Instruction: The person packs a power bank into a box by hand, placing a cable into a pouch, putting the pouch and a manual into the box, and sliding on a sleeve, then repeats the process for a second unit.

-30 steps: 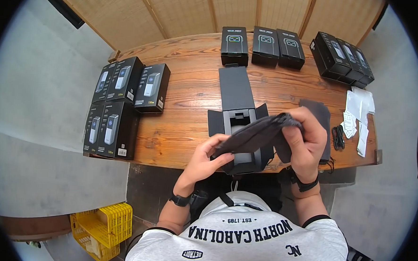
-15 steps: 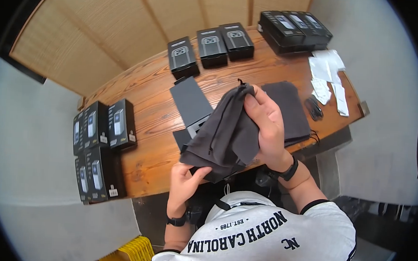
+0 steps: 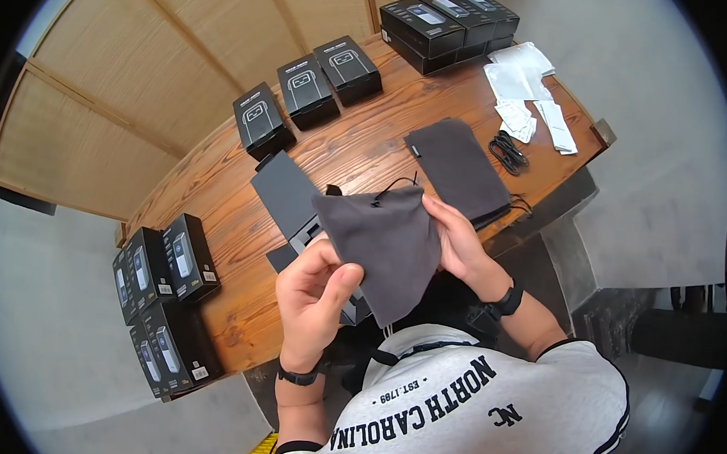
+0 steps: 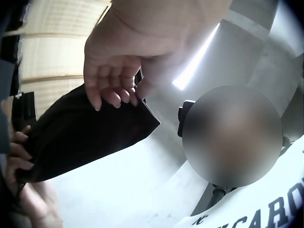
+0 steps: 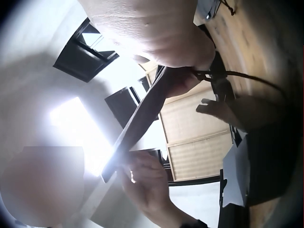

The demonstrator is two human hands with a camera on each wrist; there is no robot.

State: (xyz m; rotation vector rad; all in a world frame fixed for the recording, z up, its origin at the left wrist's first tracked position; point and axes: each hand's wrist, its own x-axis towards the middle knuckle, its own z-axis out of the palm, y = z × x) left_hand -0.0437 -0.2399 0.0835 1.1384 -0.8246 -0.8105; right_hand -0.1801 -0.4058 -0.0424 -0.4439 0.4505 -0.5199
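A dark grey drawstring pouch (image 3: 389,249) is stretched between both hands above the table's front edge, its black cord at the top. My left hand (image 3: 311,294) pinches one side, thumb on the near face and fingers behind. At the opposite upper corner my right hand (image 3: 459,242) pinches the cloth near the cord. The left wrist view shows the pouch (image 4: 90,130) from below, with the left fingers (image 4: 113,97) bent over its edge. Edge-on in the right wrist view, it looks thin and flat. An open black box (image 3: 287,197), partly hidden by the pouch, lies beneath.
More grey pouches (image 3: 461,166) lie right of the hands, beside a coiled black cable (image 3: 509,152) and white papers (image 3: 519,79). Black boxes (image 3: 306,92) line the back; others are stacked at far right (image 3: 448,26) and left (image 3: 166,299) on the wooden table (image 3: 226,179).
The head view has swung to the right. The pouch has been turned from bunched and tilted to spread flat, cord end up. My left hand has shifted its hold up along the pouch's side.
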